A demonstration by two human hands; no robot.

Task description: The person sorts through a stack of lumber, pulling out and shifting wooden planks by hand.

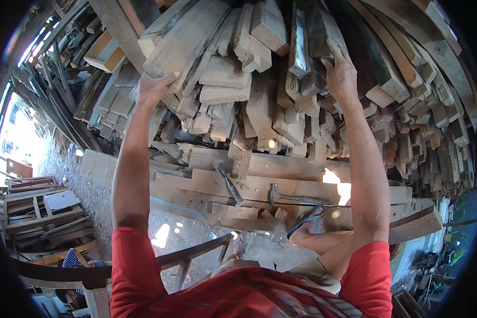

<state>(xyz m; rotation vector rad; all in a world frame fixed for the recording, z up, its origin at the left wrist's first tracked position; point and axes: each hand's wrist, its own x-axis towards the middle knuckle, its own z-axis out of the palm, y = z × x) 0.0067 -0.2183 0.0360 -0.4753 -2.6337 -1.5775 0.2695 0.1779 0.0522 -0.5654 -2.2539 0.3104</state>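
My left hand is closed on the near end of a wide, dusty wooden plank at the upper left. Its thumb lies on the plank's face and the other fingers are hidden beneath. At the upper right, my right hand grips the end of a narrower grey-brown board, thumb on the left side and fingers along it. Between the hands, many rough board ends jut toward me, among them a thick beam and a stubby split block.
Below the stack, a hammer and a chisel-like tool lie on stepped planks. My sandalled foot rests by the hammer. A dark curved wooden rail runs at lower left, near wooden frames. More lumber is stacked at right.
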